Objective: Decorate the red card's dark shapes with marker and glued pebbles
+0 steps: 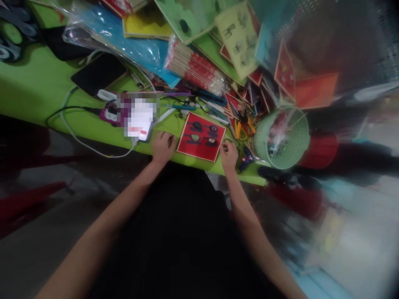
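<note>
A red square board [202,137] with several dark shapes and pale pebble-like pieces on it lies on the green table between my hands. My left hand [162,146] rests by its left edge, fingers curled in; whatever they may hold is hidden. At the board's right edge, my right hand [229,156] has its thumb and fingers pinched together, and anything between them is too small to make out. A phone [144,118] with a lit, partly blurred-out screen lies just beyond my left hand. Close to my right hand is a dark blue glue gun [247,159].
A green basket [304,143] with odds and ends stands at the right. Orange-handled scissors [241,129], pens and wrapped sticks [196,66] crowd behind the board. A white cable [90,151] loops over the table's front edge. A black tablet-like slab [99,74] lies at left.
</note>
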`<state>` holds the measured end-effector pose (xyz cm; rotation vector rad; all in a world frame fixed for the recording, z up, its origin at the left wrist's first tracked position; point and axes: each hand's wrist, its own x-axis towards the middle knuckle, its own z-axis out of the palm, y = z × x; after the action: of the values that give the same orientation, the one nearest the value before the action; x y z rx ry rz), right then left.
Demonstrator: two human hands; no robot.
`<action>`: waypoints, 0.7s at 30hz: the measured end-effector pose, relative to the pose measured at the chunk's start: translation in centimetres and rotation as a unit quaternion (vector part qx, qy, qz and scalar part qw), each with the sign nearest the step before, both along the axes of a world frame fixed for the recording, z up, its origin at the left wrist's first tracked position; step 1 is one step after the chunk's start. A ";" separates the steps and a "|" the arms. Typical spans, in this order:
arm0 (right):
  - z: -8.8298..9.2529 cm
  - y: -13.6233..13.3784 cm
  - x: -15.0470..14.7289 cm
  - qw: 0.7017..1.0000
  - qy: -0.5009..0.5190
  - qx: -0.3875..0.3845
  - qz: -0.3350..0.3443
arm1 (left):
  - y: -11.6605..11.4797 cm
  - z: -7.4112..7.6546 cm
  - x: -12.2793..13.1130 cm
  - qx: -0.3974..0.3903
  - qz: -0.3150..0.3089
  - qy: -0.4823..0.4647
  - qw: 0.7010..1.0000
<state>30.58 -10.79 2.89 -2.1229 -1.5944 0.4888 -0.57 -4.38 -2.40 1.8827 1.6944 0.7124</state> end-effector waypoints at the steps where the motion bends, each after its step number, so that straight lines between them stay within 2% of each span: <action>1: -0.2 -0.9 0.4 1.000 -0.021 -0.001 -0.007 | 0.4 0.1 -0.2 -0.008 -0.010 0.011 1.000; 4: -1.2 -3.4 1.0 0.993 -0.112 -0.046 0.001 | 1.4 0.3 -0.6 -0.021 -0.031 0.039 0.999; 7: -2.3 -4.7 0.9 0.987 -0.141 -0.071 0.005 | 1.9 0.5 -0.6 -0.025 -0.034 0.057 0.997; 11: -2.9 -4.9 0.4 0.983 -0.160 -0.086 0.000 | 1.8 0.8 -0.3 -0.031 -0.035 0.085 0.995; 21: -2.8 -4.9 0.1 0.978 -0.172 -0.115 0.008 | 1.9 1.3 0.1 -0.042 -0.047 0.170 0.983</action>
<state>30.67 -15.70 0.10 -2.4780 -1.8162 0.3383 -0.49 -2.50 -1.09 2.0986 1.7890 0.2886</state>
